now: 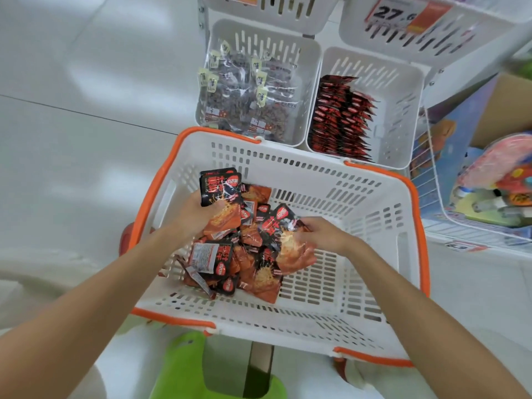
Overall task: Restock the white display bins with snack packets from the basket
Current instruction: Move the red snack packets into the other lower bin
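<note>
1. The white basket (374,214) with its orange rim is seen just below the display bins. Its far rim lies just beside the front edges of the two lower bins.
2. The loose snack packets (250,269), red and black, are heaped in the basket's left half. The right half of its slotted floor is left bare.
3. The left hand (197,214) is held inside the basket near the left wall. Its grip is clamped on a small stack of packets (220,187), raised above the heap.
4. The right hand (322,234) is placed near the basket's middle. Its grip is pinched together on a single packet (283,240) at that packet's right edge, over the heap.
5. The right lower bin (403,116) is lined along its left side with a row of matching packets (342,119) stood on edge. An open strip is left along its right wall.
6. The left lower bin (312,56) is loaded with clear bags of dark snacks (244,105), which reach nearly to its front edge.
7. The upper right bin (475,41) overhangs the back of the right lower bin. A price tag (403,14) reading 27.6 is fixed to it.
</note>
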`<state>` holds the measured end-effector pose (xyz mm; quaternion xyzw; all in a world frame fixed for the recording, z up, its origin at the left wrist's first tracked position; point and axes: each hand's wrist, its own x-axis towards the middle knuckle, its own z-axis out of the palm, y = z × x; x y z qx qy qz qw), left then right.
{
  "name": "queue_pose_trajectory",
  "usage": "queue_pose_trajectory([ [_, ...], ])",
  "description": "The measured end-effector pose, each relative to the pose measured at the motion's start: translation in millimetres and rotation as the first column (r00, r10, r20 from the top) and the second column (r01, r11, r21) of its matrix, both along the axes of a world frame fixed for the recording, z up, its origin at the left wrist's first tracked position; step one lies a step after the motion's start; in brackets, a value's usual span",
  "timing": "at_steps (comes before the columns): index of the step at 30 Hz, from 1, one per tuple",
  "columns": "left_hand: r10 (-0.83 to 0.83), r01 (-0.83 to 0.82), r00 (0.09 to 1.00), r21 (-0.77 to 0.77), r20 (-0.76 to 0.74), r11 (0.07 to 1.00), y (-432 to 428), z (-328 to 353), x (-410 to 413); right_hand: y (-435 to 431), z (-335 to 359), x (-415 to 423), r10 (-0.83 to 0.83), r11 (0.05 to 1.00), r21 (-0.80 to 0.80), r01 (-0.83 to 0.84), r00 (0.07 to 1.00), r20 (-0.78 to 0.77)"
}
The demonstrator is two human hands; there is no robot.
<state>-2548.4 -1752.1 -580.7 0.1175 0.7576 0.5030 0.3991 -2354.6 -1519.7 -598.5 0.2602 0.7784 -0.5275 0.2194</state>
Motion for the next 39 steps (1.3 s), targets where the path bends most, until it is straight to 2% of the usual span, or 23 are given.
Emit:
queue_pose_trajectory([
  [2,-0.003,0.003,0.999,0.002,0.038,1.000,7,5,2,19,31,0,-0.201,0.966,-0.182,0.186,0.977,-0.072],
  [3,-0.009,0.008,0.994,0.009,0.105,1.000,12,8,5,23,45,-1,-0.263,0.935,-0.273,0.226,0.959,-0.106],
  [6,-0.055,0.021,0.909,0.086,0.414,0.996,30,23,18,14,67,-12,-0.422,0.837,-0.445,0.318,0.893,-0.156],
  [8,-0.098,-0.013,0.813,0.187,0.574,0.982,40,38,29,3,73,-21,-0.524,0.820,-0.394,0.416,0.822,-0.223],
  [10,-0.077,-0.072,0.784,0.214,0.616,0.974,48,56,37,-4,78,-28,-0.584,0.809,-0.292,0.510,0.750,-0.310],
  [11,-0.088,-0.042,0.814,0.208,0.574,0.977,51,65,42,-11,81,-32,-0.603,0.798,-0.269,0.540,0.724,-0.336],
  [13,-0.173,0.096,0.905,0.212,0.388,0.973,55,71,47,-30,88,-39,-0.624,0.781,-0.274,0.561,0.698,-0.352],
  [15,-0.267,0.217,0.943,0.241,0.198,0.946,58,75,53,-45,94,-44,-0.615,0.785,-0.348,0.513,0.716,-0.331],
  [16,-0.262,0.223,0.956,0.253,0.131,0.941,58,78,55,-46,96,-46,-0.629,0.765,-0.405,0.500,0.713,-0.309],
  [18,-0.207,0.169,0.971,0.276,0.115,0.946,61,82,55,-42,101,-48,-0.699,0.679,-0.518,0.521,0.674,-0.238],
  [19,-0.198,0.154,0.972,0.288,0.129,0.945,64,84,53,-39,103,-48,-0.713,0.657,-0.545,0.521,0.665,-0.224],
  [20,-0.210,0.162,0.968,0.294,0.136,0.942,66,87,52,-38,105,-46,-0.691,0.677,-0.548,0.492,0.682,-0.241],
  [22,-0.264,0.213,0.953,0.289,0.148,0.933,72,89,49,-39,111,-41,-0.604,0.767,-0.482,0.423,0.731,-0.319],
  [24,-0.312,0.265,0.938,0.266,0.153,0.927,76,90,44,-34,123,-36,-0.534,0.840,-0.350,0.415,0.744,-0.402],
  [25,-0.335,0.292,0.931,0.257,0.146,0.921,78,92,41,-26,132,-34,-0.475,0.879,-0.213,0.426,0.744,-0.471],
  [27,-0.400,0.369,0.910,0.229,0.105,0.901,84,95,37,-8,153,-32,-0.198,0.920,0.173,0.352,0.797,-0.571],
  [28,-0.441,0.423,0.896,0.199,0.058,0.884,89,97,36,0,162,-33,-0.044,0.907,0.330,0.263,0.836,-0.546],
  [30,-0.514,0.523,0.852,0.097,-0.101,0.847,104,102,36,11,171,-36,0.135,0.860,0.499,0.103,0.898,-0.418],
  [32,-0.561,0.577,0.805,0.030,-0.193,0.816,122,107,33,23,174,-39,0.155,0.825,0.560,0.076,0.923,-0.353],
  [36,-0.663,0.682,0.685,-0.055,-0.302,0.729,162,119,21,61,185,-36,0.070,0.845,0.524,0.111,0.947,-0.314],
  [39,-0.755,0.771,0.556,-0.125,-0.347,0.625,205,131,9,96,195,-29,0.004,0.925,0.363,0.108,0.956,-0.295],
])
